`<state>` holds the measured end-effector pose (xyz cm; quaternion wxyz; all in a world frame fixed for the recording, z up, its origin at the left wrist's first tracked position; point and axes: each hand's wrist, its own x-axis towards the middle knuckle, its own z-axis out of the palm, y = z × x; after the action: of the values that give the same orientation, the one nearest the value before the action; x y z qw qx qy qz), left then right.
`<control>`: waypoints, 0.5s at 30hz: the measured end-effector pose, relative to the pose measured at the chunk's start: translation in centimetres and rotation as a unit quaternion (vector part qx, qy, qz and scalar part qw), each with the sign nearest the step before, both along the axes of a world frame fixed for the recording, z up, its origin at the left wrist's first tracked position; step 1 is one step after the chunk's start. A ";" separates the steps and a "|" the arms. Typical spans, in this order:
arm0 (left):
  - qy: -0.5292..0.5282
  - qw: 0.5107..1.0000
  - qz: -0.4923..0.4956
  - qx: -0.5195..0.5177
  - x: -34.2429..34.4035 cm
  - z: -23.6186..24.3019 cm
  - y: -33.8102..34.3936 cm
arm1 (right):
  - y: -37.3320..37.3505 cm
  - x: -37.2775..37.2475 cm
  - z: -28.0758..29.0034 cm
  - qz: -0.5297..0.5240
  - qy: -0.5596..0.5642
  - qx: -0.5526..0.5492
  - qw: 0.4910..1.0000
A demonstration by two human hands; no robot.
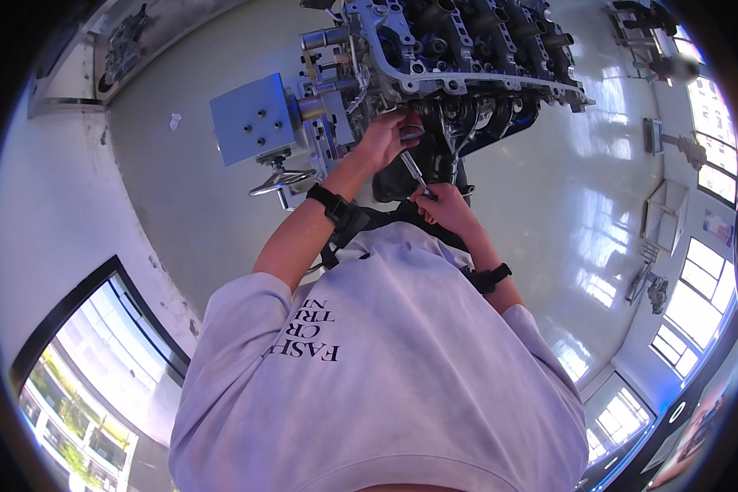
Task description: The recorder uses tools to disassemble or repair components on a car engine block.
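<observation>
An engine block (455,82) on a stand fills the top middle, its upper face open and showing metal parts. Just below its near edge, my left hand (389,138) is raised against the lower side, fingers curled. What they grip there is hidden. My right hand (447,207) is closed round the lower end of a silver ratchet wrench (414,168). This tool slants up and left, its upper end close beneath my left fingers. Dark curved pipes (459,123) hang from the block to the right of my hands.
A grey box (254,119) with a handwheel (280,180) below it juts out left of the engine. Pale floor (541,213) surrounds the stand. Other engine parts on stands (658,291) line the right wall by the windows. A white scrap (175,121) lies at left.
</observation>
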<state>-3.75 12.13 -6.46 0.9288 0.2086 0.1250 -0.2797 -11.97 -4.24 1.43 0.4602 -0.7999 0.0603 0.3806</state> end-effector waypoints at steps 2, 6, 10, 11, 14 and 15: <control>0.001 1.000 -0.011 0.018 -0.1 0.1 -0.2 | 0.0 0.0 0.0 0.001 0.011 -0.014 1.000; 0.039 0.998 0.047 -0.001 -0.4 0.3 -0.7 | 0.0 -0.1 0.1 0.007 -0.013 0.010 1.000; 0.037 0.997 0.059 0.028 -0.5 0.5 -0.5 | 0.1 0.0 0.2 0.010 -0.001 -0.010 1.000; 0.041 0.998 0.049 0.026 -0.4 0.4 -0.4 | 0.1 0.1 0.2 0.012 0.003 -0.012 1.000; 0.042 0.998 0.039 -0.009 -0.4 0.4 -0.2 | 0.2 0.1 0.3 0.017 0.001 -0.015 1.000; 0.045 0.998 0.039 -0.013 -0.4 0.4 -0.3 | 0.2 0.1 0.3 0.021 -0.014 0.002 1.000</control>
<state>-4.15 11.83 -6.10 0.9349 0.1786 0.1714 -0.2543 -11.88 -4.05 1.74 0.4543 -0.8054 0.0359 0.3790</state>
